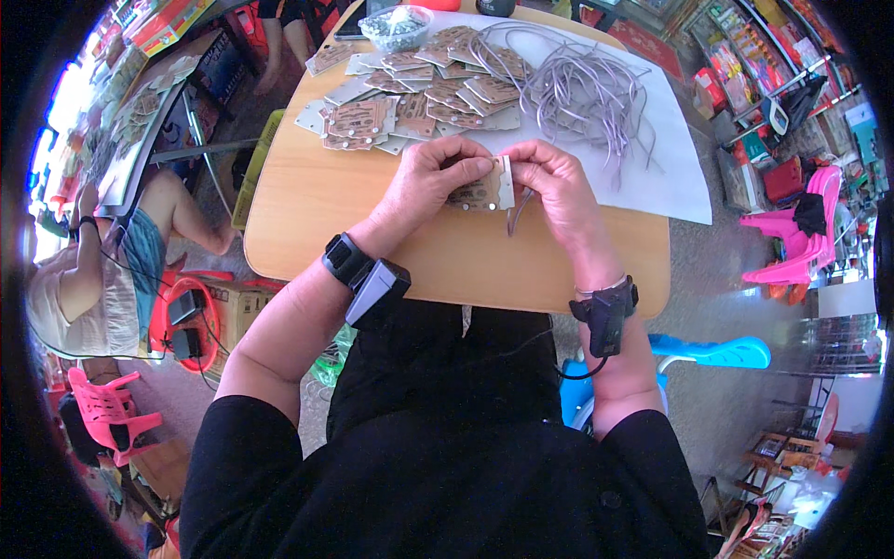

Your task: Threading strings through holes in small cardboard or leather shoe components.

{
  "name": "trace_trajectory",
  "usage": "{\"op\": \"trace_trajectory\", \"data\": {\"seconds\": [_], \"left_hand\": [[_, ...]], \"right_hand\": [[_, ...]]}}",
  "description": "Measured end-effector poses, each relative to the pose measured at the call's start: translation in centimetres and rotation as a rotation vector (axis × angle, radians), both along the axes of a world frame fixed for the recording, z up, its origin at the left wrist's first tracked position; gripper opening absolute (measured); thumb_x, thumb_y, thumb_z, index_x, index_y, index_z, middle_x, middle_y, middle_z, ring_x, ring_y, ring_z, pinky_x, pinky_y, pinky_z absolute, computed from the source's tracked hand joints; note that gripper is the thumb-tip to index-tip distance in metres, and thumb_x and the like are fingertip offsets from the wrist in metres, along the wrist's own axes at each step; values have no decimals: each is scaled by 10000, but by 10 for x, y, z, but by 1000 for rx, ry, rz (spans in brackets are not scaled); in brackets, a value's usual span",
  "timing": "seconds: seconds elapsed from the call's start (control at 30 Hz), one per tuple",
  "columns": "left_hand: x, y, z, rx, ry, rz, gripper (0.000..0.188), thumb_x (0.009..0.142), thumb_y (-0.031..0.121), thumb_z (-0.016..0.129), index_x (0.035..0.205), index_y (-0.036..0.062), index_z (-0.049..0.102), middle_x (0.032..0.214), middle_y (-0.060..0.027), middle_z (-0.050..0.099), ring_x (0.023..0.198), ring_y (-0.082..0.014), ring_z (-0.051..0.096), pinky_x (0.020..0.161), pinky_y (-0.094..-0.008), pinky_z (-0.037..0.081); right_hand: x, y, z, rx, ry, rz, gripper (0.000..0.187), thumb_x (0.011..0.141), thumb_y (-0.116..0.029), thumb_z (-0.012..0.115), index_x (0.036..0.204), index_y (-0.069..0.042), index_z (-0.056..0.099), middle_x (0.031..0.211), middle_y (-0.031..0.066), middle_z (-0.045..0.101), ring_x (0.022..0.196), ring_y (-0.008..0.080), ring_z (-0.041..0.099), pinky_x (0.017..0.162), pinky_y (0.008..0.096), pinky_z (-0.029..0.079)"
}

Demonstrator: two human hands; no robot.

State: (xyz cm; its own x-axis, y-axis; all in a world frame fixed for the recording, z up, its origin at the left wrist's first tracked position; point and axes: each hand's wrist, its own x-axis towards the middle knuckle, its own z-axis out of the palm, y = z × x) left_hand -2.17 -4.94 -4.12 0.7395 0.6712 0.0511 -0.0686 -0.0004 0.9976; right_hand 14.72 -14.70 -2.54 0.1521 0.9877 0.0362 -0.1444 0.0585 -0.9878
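Observation:
Over the near half of the wooden table (307, 210), my left hand (433, 182) grips a small flat brown card with printed shapes and round silvery studs (481, 196). Its thumb and fingers close on the card's upper left. My right hand (559, 186) pinches at the card's white right edge, and a short grey cord (518, 212) hangs below its fingers. Whether the cord passes through the card is hidden by the fingertips. Just beyond my hands lies a heap of similar brown and white cards (419, 98). To its right is a loose tangle of grey cords (596, 98).
A white sheet (678, 191) lies under the cords. At the table's far side stands a clear tub of small pieces (396, 30). Another person (93, 279) sits at the left beside a cluttered table. A blue chair (712, 352) and a pink chair (805, 233) stand at the right.

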Motion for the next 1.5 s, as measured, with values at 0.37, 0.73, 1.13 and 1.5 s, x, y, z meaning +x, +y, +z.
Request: {"op": "trace_trajectory", "data": {"seconds": [0.37, 0.73, 1.13, 1.5], "left_hand": [[0, -1, 5, 55, 56, -4, 193, 879, 164, 639, 972, -5, 650, 852, 3, 635, 780, -63, 570, 722, -225, 470], [0, 3, 1, 152, 120, -35, 179, 877, 163, 634, 958, 5, 652, 828, 19, 620, 776, -55, 553, 713, -228, 466], [-2, 2, 2, 85, 67, -74, 143, 863, 140, 648, 927, 12, 648, 816, 24, 612, 766, -49, 540, 700, -227, 455], [-3, 0, 4, 38, -55, 80, 193, 914, 195, 589, 938, 14, 649, 786, 34, 603, 724, -42, 538, 666, -213, 445]], "right_hand": [[0, 2, -7, 5, -91, -60, 119, 862, -11, 584, 952, -24, 660, 835, -14, 653, 736, 58, 576, 674, 211, 471], [-5, -1, -2, 105, -472, -141, 112, 858, -19, 569, 937, 6, 644, 776, 0, 639, 710, 48, 539, 647, 219, 454], [-3, -5, -1, 120, -412, -87, 122, 843, -32, 561, 929, 10, 636, 790, 7, 646, 735, 61, 557, 676, 232, 462], [2, 2, -5, 73, -495, -202, 101, 875, -88, 560, 915, -5, 601, 774, 23, 615, 740, 96, 566, 682, 250, 464]]}}
